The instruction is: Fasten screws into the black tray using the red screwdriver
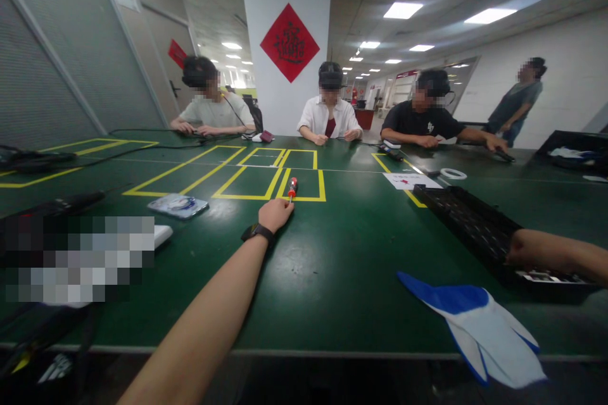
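My left hand [275,214], with a dark watch on its wrist, reaches forward over the green table. Its fingers are closed at the shaft of a screwdriver [292,188], whose red and clear handle points away from me. Yellow tape outlines surround the handle. On the right, my right hand [520,248] dips into a long black case [468,218] with its fingers curled downward. What those fingers touch is hidden by the hand and the case wall. Small metallic pieces [553,276] show in the near end of the case.
A blue and white glove [484,323] hangs over the table's near edge. Left lie a clear packet [178,205] and a blurred-out white item [95,259]. A printed sheet [411,181] and a white tape roll [453,174] lie beyond the case. Several people sit opposite.
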A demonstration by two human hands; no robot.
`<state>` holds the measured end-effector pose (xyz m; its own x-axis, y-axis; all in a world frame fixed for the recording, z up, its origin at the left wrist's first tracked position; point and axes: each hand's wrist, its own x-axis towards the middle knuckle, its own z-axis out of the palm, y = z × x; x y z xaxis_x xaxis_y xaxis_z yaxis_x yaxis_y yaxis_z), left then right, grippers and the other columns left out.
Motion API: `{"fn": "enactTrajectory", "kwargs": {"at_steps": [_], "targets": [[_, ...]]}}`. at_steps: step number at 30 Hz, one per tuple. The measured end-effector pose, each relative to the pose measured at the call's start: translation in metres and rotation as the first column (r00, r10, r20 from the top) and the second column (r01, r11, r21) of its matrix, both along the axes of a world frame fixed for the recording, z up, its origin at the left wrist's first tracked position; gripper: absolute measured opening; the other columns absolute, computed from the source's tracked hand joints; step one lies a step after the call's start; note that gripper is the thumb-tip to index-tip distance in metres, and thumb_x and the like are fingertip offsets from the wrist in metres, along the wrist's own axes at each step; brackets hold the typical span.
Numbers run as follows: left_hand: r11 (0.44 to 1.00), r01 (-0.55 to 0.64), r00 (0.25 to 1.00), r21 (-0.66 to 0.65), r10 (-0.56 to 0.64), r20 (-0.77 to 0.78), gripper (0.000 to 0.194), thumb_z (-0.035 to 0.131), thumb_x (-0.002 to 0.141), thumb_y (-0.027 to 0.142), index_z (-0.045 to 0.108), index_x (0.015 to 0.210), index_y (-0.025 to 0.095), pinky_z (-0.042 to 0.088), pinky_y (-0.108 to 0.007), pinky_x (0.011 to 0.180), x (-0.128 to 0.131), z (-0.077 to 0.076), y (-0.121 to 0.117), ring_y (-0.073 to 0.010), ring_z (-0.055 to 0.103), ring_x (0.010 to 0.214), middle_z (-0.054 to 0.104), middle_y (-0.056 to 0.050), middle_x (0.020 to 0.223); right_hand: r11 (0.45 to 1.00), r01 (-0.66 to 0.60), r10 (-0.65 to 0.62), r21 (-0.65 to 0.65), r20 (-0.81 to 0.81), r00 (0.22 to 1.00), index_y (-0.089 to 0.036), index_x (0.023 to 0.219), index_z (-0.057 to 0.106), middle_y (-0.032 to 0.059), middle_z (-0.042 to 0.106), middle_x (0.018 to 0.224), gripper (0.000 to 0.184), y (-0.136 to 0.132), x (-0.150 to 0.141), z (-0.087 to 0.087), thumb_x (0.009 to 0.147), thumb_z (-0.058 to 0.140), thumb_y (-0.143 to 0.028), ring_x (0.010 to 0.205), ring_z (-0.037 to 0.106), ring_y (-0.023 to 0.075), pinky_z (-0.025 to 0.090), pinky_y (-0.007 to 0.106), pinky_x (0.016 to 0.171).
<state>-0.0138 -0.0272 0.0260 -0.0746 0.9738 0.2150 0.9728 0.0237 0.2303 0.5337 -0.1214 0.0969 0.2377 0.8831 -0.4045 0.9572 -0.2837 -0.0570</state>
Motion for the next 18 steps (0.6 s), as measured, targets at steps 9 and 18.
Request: {"fn": "enactTrajectory", "kwargs": {"at_steps": [9, 18], "targets": [[1.0, 0.008, 1.0, 0.007, -0.008, 0.005, 0.047, 0.031, 0.083, 0.05, 0.068, 0.081, 0.021, 0.04, -0.024, 0.062, -0.002, -0.001, -0.001, -0.0197, 0.061, 0.081, 0.068, -0.008, 0.089, 0.97, -0.048, 0.028, 0.239, 0.085, 0.996, -0.018, 0.085, 0.069, 0.0103, 0.068, 0.091, 0.026, 0.019, 0.045, -0.013, 0.066, 0.059, -0.031, 0.084, 0.062, 0.0273, 0.044, 0.035, 0.073], [1.0, -0.004, 1.0, -0.008, 0.004, 0.028, 0.046, 0.032, 0.083, 0.051, 0.068, 0.08, 0.021, 0.04, -0.024, 0.063, 0.0, -0.001, 0.0, -0.0197, 0.06, 0.08, 0.068, -0.008, 0.088, 0.984, -0.075, 0.059, 0.163, 0.098, 0.993, -0.018, 0.08, 0.07, 0.0075, 0.07, 0.087, 0.019, -0.003, 0.056, -0.023, 0.063, 0.061, -0.02, 0.086, 0.062, 0.0263, 0.043, 0.035, 0.076]]}}
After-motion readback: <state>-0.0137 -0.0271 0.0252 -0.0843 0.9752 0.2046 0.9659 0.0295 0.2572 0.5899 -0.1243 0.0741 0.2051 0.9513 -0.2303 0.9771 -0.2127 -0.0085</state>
